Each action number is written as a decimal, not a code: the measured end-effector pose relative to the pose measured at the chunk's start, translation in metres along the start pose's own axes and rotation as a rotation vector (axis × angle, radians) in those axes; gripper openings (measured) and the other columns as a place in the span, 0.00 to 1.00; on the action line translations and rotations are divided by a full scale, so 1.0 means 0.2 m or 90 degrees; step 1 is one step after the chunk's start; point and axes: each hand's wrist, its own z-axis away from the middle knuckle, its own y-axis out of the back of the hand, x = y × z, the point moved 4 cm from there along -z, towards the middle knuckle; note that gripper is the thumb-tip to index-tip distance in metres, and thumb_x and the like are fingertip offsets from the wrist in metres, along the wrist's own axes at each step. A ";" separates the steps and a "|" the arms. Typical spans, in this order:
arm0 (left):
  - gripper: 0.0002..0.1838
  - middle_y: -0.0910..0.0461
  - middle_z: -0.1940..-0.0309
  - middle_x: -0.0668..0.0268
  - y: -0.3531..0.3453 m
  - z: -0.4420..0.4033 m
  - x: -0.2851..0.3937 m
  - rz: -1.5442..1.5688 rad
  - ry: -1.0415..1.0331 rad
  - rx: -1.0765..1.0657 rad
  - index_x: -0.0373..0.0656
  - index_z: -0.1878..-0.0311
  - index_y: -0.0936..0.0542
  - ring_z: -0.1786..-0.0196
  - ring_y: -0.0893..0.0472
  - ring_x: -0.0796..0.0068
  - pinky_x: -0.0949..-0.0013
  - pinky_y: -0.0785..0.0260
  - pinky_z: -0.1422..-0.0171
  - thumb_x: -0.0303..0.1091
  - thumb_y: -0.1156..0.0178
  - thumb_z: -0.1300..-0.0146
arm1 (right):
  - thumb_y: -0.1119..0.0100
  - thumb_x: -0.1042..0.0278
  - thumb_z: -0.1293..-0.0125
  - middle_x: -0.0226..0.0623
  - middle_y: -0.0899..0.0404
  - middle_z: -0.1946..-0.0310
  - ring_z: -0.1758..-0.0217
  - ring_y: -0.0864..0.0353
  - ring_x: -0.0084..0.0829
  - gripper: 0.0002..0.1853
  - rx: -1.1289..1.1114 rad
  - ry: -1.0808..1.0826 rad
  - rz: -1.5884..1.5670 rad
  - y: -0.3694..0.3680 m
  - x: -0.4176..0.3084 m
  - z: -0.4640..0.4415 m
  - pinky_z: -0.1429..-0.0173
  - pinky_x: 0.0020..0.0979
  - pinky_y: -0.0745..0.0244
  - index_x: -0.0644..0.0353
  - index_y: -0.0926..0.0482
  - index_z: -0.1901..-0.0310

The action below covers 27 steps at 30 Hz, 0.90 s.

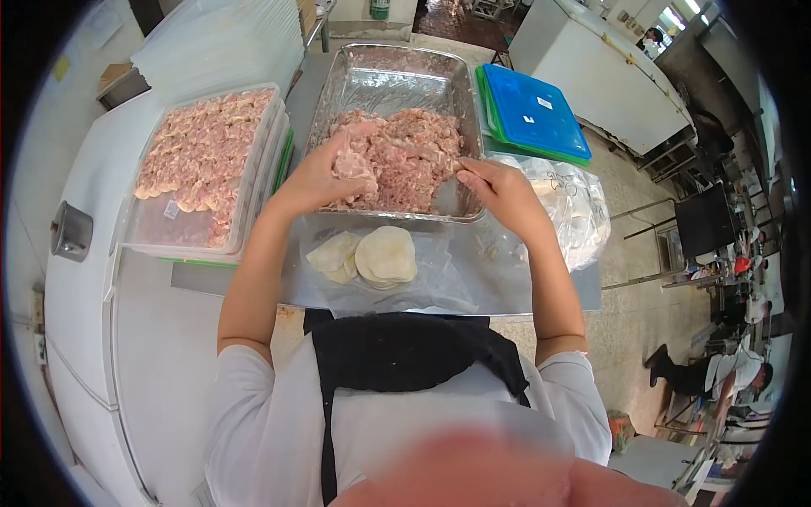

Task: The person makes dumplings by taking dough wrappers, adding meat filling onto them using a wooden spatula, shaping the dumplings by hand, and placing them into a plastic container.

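Note:
A deep metal tray [395, 214] stands in front of me, part full of pink minced meat [411, 173]. Over its left side my left hand [325, 179] is cupped, fingers curled around a pale wrapper with meat [353, 169]; the edges are hard to make out against the mince. At the tray's right side my right hand [500, 193] pinches the end of a thin spatula [439, 155], whose blade lies against the meat. Just below the tray, two stacks of round dough wrappers [386, 256] lie on a clear plastic sheet [439, 283].
To the left, stacked plastic containers [182, 241] hold rows of meat dumplings [203, 148]. Behind them rises a stack of translucent trays [220, 46]. Blue and green lids [532, 110] and a plastic bag of pale rounds [574, 215] are at right. A metal cup [72, 232] stands far left.

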 end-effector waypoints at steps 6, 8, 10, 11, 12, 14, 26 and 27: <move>0.19 0.22 0.59 0.67 -0.07 -0.06 0.08 -0.100 0.063 -0.231 0.39 0.55 0.21 0.54 0.25 0.80 0.72 0.32 0.49 0.35 0.29 0.49 | 0.42 0.63 0.33 0.45 0.18 0.51 0.51 0.18 0.45 0.14 -0.033 0.157 -0.125 -0.10 -0.07 0.00 0.47 0.36 0.24 0.60 0.18 0.51; 0.20 0.21 0.59 0.66 -0.09 -0.01 -0.04 -0.100 0.094 -0.150 0.38 0.55 0.21 0.55 0.25 0.79 0.71 0.32 0.48 0.35 0.29 0.50 | 0.41 0.62 0.34 0.44 0.18 0.53 0.54 0.17 0.45 0.14 -0.010 0.257 -0.061 -0.06 -0.11 0.03 0.50 0.36 0.23 0.59 0.18 0.51; 0.21 0.21 0.59 0.66 -0.05 0.00 -0.08 -0.107 0.123 -0.068 0.38 0.54 0.21 0.55 0.25 0.78 0.71 0.32 0.47 0.35 0.29 0.50 | 0.41 0.61 0.34 0.42 0.17 0.58 0.60 0.18 0.46 0.13 0.041 0.058 0.131 0.07 -0.26 0.09 0.56 0.37 0.23 0.57 0.18 0.52; 0.22 0.21 0.58 0.64 -0.04 -0.01 -0.06 -0.097 0.109 -0.111 0.38 0.53 0.21 0.53 0.24 0.76 0.70 0.32 0.46 0.37 0.28 0.50 | 0.41 0.61 0.34 0.42 0.17 0.58 0.60 0.18 0.46 0.13 0.039 0.062 0.130 0.04 -0.25 0.09 0.56 0.37 0.23 0.57 0.18 0.52; 0.24 0.21 0.57 0.62 -0.04 -0.01 -0.04 -0.086 0.094 -0.155 0.37 0.52 0.22 0.52 0.24 0.75 0.70 0.33 0.44 0.38 0.28 0.50 | 0.41 0.61 0.35 0.41 0.18 0.60 0.62 0.19 0.46 0.14 0.042 0.095 0.139 0.00 -0.24 0.09 0.58 0.38 0.24 0.56 0.18 0.51; 0.24 0.21 0.56 0.62 -0.06 0.01 0.02 -0.095 0.111 -0.126 0.38 0.51 0.21 0.51 0.23 0.74 0.70 0.33 0.42 0.38 0.27 0.50 | 0.41 0.61 0.35 0.40 0.18 0.62 0.65 0.19 0.47 0.14 0.046 0.130 0.148 0.00 -0.22 0.08 0.61 0.40 0.24 0.55 0.18 0.50; 0.30 0.19 0.55 0.58 0.14 0.10 0.11 -0.143 0.156 0.025 0.36 0.46 0.23 0.50 0.21 0.69 0.69 0.32 0.42 0.40 0.25 0.52 | 0.45 0.61 0.30 0.51 0.19 0.53 0.50 0.19 0.48 0.19 -0.071 0.103 -0.188 -0.10 -0.08 -0.02 0.46 0.36 0.26 0.63 0.23 0.44; 0.31 0.19 0.57 0.60 0.21 0.15 0.11 -0.145 0.174 0.065 0.36 0.45 0.23 0.52 0.21 0.71 0.70 0.32 0.43 0.39 0.25 0.52 | 0.45 0.59 0.29 0.48 0.18 0.53 0.51 0.20 0.38 0.20 -0.048 0.087 -0.196 -0.13 -0.03 -0.04 0.46 0.32 0.27 0.64 0.24 0.43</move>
